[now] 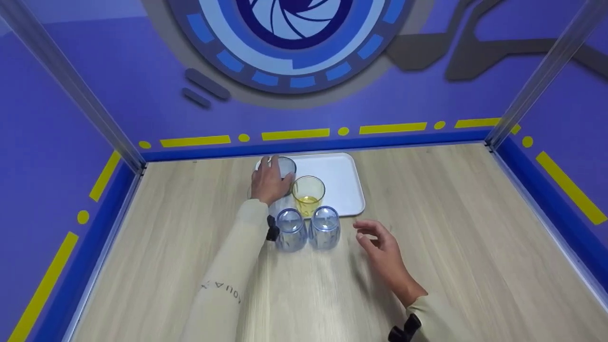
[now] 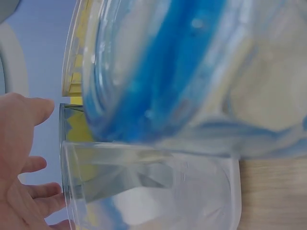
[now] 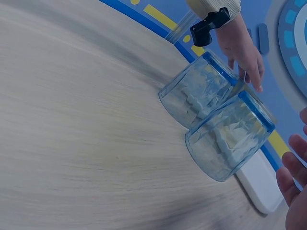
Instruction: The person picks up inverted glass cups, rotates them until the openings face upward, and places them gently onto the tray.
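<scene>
My left hand point(image 1: 270, 183) reaches over the left end of a white tray point(image 1: 343, 183), fingers spread by the rim of a greyish glass point(image 1: 287, 166). In the left wrist view a clear glass point(image 2: 206, 191) stands in front of the greyish one, mostly hidden from the head view by the hand. Beside the hand is a yellow-tinted glass point(image 1: 308, 186). Two upside-down blue glasses, a left one point(image 1: 291, 237) and a right one point(image 1: 325, 235), stand side by side before the tray. My right hand point(image 1: 380, 244) hovers to their right, loosely curled and holding nothing.
The wooden table point(image 1: 451, 228) carries the tray near its back edge. Blue-purple panels with yellow marks point(image 1: 294, 135) enclose the back and both sides, with metal posts point(image 1: 536, 80) at the rear corners.
</scene>
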Available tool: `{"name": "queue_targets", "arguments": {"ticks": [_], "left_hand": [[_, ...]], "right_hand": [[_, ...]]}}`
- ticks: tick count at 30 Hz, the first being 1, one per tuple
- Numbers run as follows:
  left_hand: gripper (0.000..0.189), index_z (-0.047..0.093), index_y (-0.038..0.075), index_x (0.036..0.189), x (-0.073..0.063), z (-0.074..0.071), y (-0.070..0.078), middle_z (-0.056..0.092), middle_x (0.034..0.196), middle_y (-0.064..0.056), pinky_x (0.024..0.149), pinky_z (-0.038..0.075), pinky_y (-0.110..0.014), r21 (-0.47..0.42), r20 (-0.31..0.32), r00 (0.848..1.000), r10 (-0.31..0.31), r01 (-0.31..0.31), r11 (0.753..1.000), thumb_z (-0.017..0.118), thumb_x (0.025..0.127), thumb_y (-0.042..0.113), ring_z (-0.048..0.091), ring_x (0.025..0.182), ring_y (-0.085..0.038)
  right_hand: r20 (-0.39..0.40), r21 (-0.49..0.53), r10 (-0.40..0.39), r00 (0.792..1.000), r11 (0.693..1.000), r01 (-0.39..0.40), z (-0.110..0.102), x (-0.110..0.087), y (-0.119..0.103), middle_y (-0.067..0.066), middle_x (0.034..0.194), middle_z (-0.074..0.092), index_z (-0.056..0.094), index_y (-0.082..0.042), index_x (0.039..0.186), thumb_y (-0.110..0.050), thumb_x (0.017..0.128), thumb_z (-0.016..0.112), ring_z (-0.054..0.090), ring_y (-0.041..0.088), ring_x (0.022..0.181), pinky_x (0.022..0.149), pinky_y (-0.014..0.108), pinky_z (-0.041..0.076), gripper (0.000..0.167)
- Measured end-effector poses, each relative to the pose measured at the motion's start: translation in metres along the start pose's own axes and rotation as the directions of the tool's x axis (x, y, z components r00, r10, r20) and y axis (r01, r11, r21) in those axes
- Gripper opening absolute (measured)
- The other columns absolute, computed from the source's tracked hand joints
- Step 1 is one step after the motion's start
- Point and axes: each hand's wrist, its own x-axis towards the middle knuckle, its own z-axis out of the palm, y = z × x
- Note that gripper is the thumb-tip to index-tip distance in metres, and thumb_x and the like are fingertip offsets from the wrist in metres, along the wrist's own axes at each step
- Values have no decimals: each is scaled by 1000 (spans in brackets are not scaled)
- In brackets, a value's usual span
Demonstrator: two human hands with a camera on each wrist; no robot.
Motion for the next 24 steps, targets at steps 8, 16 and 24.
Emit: {"name": "queue_targets", "arguments": {"ticks": [8, 16, 24], "left_hand": [[70, 31, 6, 150, -7, -5, 0, 29, 155, -19, 116, 25, -52, -22, -1, 1000, 10, -10, 1000, 56, 95, 42, 35, 140, -34], [67, 33, 9, 149, -15, -9, 1, 32, 153, -19, 115, 28, -53, -8, -5, 999, 32, -32, 999, 55, 95, 42, 37, 139, -33], [66, 33, 9, 150, -23, -15, 2, 32, 154, -17, 117, 27, -51, 0, 1, 999, 54, -54, 999, 55, 95, 41, 36, 140, -31]], "right_hand": [[3, -11, -27, 1000, 1000, 27, 2, 1, -2, 1, 121, 63, 61, -14, 120, -15, 93, 63, 55, 15, 114, 95, 30, 45, 27], [11, -57, -7, 1000, 998, 8, 5, 3, -6, 1, 124, 61, 59, -14, 122, -16, 93, 64, 54, 16, 117, 97, 36, 44, 30], [19, -78, -19, 1000, 997, 20, 6, 6, -13, 1, 125, 60, 59, -14, 123, -16, 91, 66, 53, 15, 117, 97, 37, 45, 33]]}}
